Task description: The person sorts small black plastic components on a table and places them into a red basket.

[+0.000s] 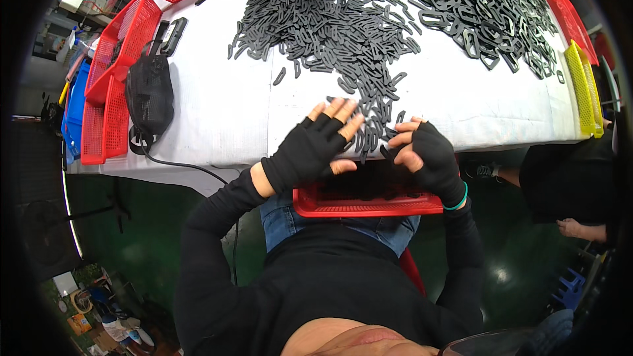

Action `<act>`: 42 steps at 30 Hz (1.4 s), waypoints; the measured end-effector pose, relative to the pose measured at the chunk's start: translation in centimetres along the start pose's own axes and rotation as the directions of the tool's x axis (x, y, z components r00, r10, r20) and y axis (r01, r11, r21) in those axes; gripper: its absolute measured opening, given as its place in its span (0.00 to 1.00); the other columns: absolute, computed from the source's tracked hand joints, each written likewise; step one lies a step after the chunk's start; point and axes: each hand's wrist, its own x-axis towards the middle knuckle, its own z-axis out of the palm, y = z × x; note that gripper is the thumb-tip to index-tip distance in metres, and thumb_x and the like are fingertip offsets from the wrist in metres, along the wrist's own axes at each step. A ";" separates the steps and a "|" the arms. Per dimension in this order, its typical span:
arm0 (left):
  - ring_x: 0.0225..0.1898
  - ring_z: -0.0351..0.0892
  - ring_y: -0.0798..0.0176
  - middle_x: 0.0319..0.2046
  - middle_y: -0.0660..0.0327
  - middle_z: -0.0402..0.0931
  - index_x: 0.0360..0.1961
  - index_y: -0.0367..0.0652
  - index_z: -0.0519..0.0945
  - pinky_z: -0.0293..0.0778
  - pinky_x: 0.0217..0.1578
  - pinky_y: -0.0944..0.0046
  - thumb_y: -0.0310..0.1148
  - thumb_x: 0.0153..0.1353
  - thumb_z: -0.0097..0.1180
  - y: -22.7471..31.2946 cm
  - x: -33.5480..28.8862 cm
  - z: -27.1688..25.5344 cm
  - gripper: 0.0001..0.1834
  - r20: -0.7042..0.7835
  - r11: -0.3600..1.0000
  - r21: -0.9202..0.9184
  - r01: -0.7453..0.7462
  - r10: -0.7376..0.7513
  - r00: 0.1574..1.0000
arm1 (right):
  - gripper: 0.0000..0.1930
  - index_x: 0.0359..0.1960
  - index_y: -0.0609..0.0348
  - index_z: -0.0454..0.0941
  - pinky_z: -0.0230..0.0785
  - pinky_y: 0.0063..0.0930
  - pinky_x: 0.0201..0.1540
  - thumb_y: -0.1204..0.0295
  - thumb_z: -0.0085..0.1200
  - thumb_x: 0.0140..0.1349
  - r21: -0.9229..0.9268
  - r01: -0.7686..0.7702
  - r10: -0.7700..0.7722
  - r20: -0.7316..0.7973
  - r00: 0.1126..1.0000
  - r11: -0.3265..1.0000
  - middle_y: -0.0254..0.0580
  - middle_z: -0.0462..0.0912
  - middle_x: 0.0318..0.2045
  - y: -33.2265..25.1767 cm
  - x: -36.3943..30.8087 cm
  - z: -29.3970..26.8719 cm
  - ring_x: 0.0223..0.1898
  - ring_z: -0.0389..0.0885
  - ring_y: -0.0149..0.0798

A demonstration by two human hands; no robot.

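Note:
A big heap of small, elongated dark-grey loop pieces covers the middle of the white-covered table and tails down to its near edge. My left hand, in a black fingerless glove, lies over the left side of that tail with its fingers stretched out. On the other side my right hand, gloved alike, has its thumb and fingers apart and slightly bent beside the pieces. Neither hand appears to grip anything. Below them a red plastic basket sits at my lap against the table edge, with dark contents partly hidden by my hands.
Larger black rectangular rings are heaped at the far right. Red baskets line the left edge beside a black pouch and a dark handheld device. A yellow basket stands at right, near another person's hand.

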 end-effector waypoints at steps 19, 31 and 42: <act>0.68 0.53 0.42 0.65 0.44 0.57 0.65 0.32 0.59 0.51 0.66 0.47 0.61 0.60 0.48 -3.0 4.1 0.5 0.46 -0.131 0.999 0.028 -0.026 0.030 0.991 | 0.24 0.61 0.53 0.68 0.54 0.46 0.65 0.59 0.48 0.64 -0.419 0.095 -0.065 0.084 0.994 0.903 0.48 0.69 0.61 4.1 5.5 0.8 0.63 0.63 0.53; 0.70 0.46 0.39 0.68 0.42 0.49 0.69 0.45 0.55 0.40 0.67 0.43 0.55 0.64 0.49 -13.1 1.8 -1.9 0.39 -0.370 0.890 0.138 0.435 -0.361 0.856 | 0.13 0.45 0.59 0.78 0.66 0.39 0.52 0.68 0.55 0.60 -0.245 -0.185 0.135 -0.205 0.969 0.952 0.54 0.73 0.52 4.4 3.3 -0.9 0.48 0.73 0.53; 0.69 0.51 0.44 0.68 0.48 0.54 0.68 0.44 0.58 0.41 0.66 0.40 0.55 0.64 0.47 -6.1 5.6 -0.7 0.37 -0.070 0.997 0.070 0.040 -0.035 0.997 | 0.19 0.55 0.48 0.74 0.56 0.45 0.64 0.63 0.51 0.63 -0.341 0.014 0.010 0.071 0.997 0.940 0.46 0.70 0.60 6.2 7.7 0.0 0.64 0.63 0.57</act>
